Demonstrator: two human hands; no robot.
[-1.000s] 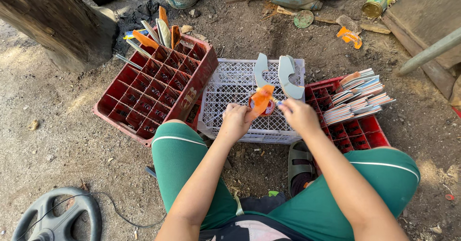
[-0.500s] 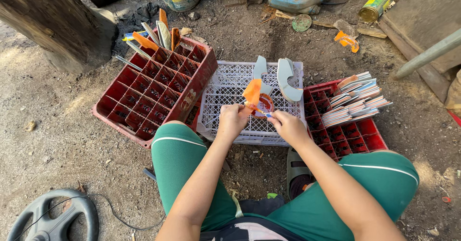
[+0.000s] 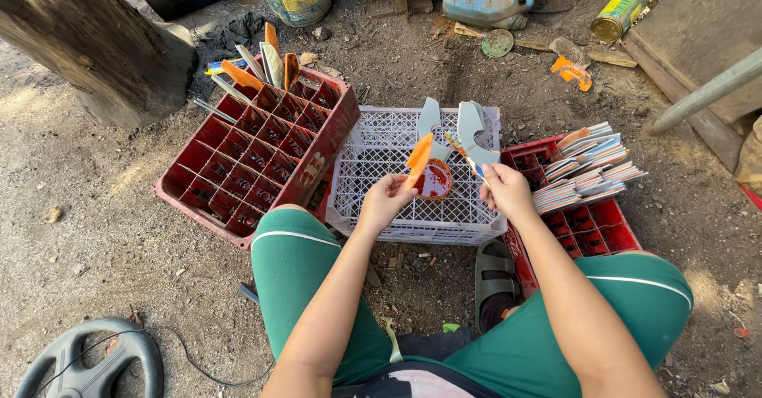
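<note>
**A:** What is the left hand (image 3: pixel 386 199) holding?

**B:** Its fingers are pinched on the lower end of an orange blade-shaped piece (image 3: pixel 418 160), which rises tilted just above the fingertips. Right beside that piece, toward the other hand, sits a round red tape roll (image 3: pixel 436 180); I cannot tell whether the fingers touch it.

**A:** And the right hand (image 3: pixel 503 191)?

**B:** Its fingers are pressed together around the base of a grey curved piece (image 3: pixel 471 130), which stands up above the knuckles. A second grey curved piece (image 3: pixel 429 120) rises between the two hands (whether it is joined to the first, I cannot tell).

**A:** What lies under the hands?

**B:** A white lattice crate (image 3: pixel 373 156), directly below and beyond both sets of fingers. Left of the left hand's fingers is a red compartment crate (image 3: pixel 246 156), with several flat orange, grey and white strips (image 3: pixel 258 65) standing in its far cells. Just right of the right hand's fingers a stack of flat strips (image 3: pixel 591 168) rests across another red crate (image 3: pixel 591 227).

**A:** And nearer the person?

**B:** Green trousers on both knees, and a grey sandal (image 3: pixel 494 275) below the right wrist, on the dirt ground (image 3: pixel 103 239).
</note>
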